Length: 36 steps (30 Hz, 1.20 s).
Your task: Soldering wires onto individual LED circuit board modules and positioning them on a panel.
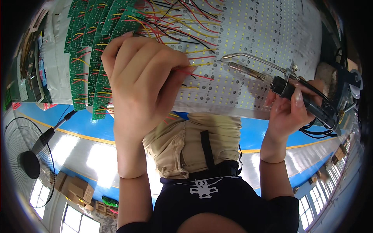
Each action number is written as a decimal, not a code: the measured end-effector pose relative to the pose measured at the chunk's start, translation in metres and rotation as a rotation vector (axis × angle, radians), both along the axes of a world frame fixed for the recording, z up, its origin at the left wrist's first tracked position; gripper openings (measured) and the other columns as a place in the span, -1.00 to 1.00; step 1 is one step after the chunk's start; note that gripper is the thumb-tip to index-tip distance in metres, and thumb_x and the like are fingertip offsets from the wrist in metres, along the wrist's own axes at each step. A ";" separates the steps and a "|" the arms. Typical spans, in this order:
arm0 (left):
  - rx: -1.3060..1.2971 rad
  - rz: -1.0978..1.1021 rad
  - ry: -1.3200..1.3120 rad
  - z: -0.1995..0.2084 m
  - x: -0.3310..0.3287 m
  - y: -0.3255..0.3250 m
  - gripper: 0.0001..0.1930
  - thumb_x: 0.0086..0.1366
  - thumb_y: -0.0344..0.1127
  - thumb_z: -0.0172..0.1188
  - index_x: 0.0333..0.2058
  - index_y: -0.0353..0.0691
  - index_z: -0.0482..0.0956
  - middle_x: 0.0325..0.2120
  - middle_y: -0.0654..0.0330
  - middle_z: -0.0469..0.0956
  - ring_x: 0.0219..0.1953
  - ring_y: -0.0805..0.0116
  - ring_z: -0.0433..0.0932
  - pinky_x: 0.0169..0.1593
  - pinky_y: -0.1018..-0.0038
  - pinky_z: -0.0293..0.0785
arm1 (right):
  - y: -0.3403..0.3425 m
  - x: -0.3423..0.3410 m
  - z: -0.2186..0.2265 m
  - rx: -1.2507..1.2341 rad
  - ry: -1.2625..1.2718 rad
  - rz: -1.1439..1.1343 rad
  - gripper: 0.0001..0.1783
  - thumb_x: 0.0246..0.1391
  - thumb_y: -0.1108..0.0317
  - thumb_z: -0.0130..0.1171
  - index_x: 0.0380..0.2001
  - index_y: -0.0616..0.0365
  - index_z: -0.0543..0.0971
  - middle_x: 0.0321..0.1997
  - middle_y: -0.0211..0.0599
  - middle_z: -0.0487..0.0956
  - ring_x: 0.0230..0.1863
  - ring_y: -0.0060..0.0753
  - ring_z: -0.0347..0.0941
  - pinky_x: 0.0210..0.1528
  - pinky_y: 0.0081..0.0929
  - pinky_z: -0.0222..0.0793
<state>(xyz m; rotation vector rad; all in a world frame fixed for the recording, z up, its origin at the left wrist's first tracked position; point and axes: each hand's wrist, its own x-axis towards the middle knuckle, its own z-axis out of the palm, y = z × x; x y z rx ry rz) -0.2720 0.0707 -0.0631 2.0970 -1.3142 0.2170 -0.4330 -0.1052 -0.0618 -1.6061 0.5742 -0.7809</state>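
So, left hand (142, 75) pinches thin wires (202, 64) over white board (221, 92); right hand (289, 110) grips soldering iron (283, 87), tip near wires.

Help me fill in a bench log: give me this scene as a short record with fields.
Left hand: fingers bent over thin red and yellow wires, ends poking out toward the right
Right hand: gripping a black-handled soldering iron with a curved metal tube alongside
Iron tip: pointing left, near the wire ends; contact unclear
Work surface: white panel with rows of small yellowish squares
Boards: green circuit boards, overlapping, at the picture's upper left
Background: black fan and cardboard boxes, lower left
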 end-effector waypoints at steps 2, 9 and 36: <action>0.004 0.001 0.002 0.000 0.000 0.000 -0.80 -0.20 -0.50 0.32 -0.55 -0.14 0.50 -0.57 0.31 0.51 -0.40 0.32 0.45 -0.01 0.29 0.21 | 0.001 0.000 0.000 0.005 0.006 -0.020 -0.81 0.00 0.35 -0.04 -0.37 0.26 0.30 -0.50 -0.20 0.36 -0.73 -0.37 0.33 -0.79 -0.47 0.26; -0.011 0.014 -0.008 0.000 -0.002 0.000 -0.81 -0.20 -0.49 0.32 -0.57 -0.15 0.50 -0.59 0.31 0.49 -0.41 0.32 0.45 -0.01 0.29 0.21 | 0.005 0.000 -0.001 0.039 0.024 -0.066 -0.79 -0.01 0.34 -0.01 -0.38 0.27 0.31 -0.52 -0.20 0.37 -0.75 -0.40 0.31 -0.80 -0.48 0.24; -0.015 0.019 -0.013 -0.003 -0.002 0.000 -0.84 -0.20 -0.46 0.32 -0.59 -0.14 0.52 -0.57 0.30 0.49 -0.40 0.33 0.45 -0.01 0.27 0.21 | 0.005 0.002 -0.004 0.048 0.000 -0.079 -0.78 -0.01 0.33 -0.01 -0.34 0.25 0.31 -0.60 -0.16 0.40 -0.80 -0.43 0.25 -0.81 -0.51 0.22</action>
